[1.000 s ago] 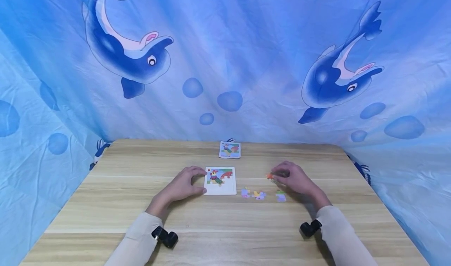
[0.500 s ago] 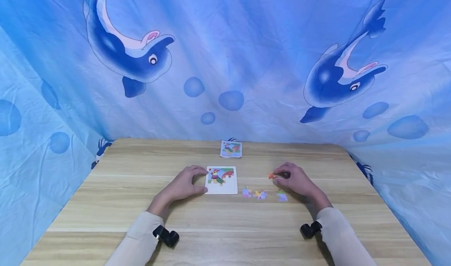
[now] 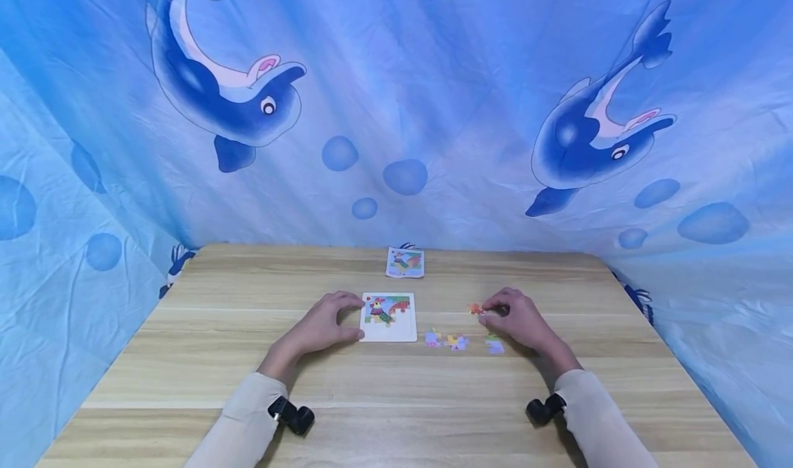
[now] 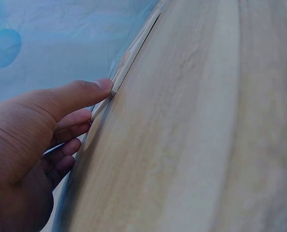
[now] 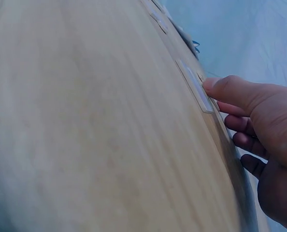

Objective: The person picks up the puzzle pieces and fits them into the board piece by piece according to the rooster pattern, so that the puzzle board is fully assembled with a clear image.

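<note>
Head cam: L hand (image 3: pixel 321 322), thumb/fingers wide, holds board (image 3: pixel 403 332) L edge, ctr frame; R hand (image 3: pixel 515 320) pinches orange pc (image 3: pixel 475 309), wide gap btwn.

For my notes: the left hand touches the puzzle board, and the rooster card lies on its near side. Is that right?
No: the head view shows the rooster card on the far side of the puzzle board. The left hand does touch it.
</note>
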`<state>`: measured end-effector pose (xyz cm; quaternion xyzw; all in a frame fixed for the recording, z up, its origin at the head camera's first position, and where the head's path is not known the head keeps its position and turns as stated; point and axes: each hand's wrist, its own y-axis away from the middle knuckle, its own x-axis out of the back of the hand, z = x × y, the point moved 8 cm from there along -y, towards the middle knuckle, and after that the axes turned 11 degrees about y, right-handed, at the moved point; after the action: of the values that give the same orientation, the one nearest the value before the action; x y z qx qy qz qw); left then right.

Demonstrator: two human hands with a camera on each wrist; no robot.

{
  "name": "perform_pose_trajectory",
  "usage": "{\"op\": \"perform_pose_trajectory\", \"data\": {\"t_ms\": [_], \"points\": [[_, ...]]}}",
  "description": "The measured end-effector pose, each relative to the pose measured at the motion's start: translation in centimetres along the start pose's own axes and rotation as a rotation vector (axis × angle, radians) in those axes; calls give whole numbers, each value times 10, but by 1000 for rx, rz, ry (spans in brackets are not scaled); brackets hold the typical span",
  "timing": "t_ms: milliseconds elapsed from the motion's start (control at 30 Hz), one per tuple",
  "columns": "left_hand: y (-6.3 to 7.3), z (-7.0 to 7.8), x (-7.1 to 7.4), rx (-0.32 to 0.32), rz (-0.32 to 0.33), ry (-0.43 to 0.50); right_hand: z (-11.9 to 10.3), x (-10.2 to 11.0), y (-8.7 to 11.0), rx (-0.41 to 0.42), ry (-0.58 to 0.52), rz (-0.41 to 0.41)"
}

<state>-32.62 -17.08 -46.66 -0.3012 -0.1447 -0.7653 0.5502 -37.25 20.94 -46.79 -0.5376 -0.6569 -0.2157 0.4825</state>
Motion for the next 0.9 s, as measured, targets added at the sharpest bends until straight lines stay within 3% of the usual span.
{"op": "perform_pose_trajectory", "data": {"t_ms": [533, 900], "points": [[0, 0, 0, 3, -4, -10, 7, -4, -2, 0, -66, -35], [-1, -1, 0, 9, -1, -6, -22, -8, -13, 23, -133, -68]]}}
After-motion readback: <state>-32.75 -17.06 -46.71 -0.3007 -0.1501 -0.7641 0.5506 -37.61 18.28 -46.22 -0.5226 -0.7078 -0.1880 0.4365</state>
